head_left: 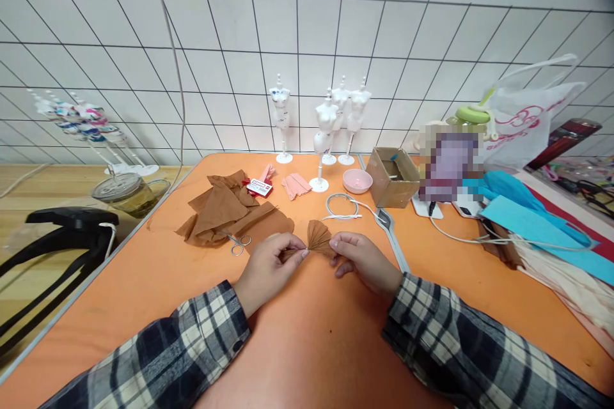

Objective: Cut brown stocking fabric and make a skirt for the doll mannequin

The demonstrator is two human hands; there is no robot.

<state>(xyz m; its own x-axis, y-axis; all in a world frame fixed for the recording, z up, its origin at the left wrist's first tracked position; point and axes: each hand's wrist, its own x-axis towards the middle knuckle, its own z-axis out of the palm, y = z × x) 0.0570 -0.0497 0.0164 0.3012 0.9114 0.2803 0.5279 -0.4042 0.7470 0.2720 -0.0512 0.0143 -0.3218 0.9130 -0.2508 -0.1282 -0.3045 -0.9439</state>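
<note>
My left grip [269, 263] pinches the pleated brown piece [317, 234] at its gathered waist; my right grip [364, 261] its fanned edge, well in from the surface's [330, 351] far edge. Risk: pleats could spread if my left slackens.

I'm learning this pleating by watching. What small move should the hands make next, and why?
Perhaps the right hand should gently spread the brown pleated fan a little wider while the left hand pinches it: the left hand has its narrow gathered part, the pleats flare out from there, and the right hand's fingers are at the fan's right edge.
</note>
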